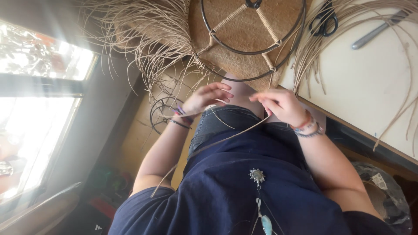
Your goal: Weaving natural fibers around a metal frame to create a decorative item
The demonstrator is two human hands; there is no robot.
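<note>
Two hands working one long rattan strand (226, 138) over the lap: left hand (208, 98) has its fingers spread loosely around it, right hand (281, 105) pinches it shut. I'd keep the tension even and feed slowly. The black wire frame (254, 39) sits just ahead, the desk (370, 87) edge close on the right with scissors (324, 19) on it; more open room on the left.

Left hand (208, 96): raised over the lap, fingers spread and loosely curled.
Right hand (281, 104): fingertips pinched together (wrist bent inward).
</note>
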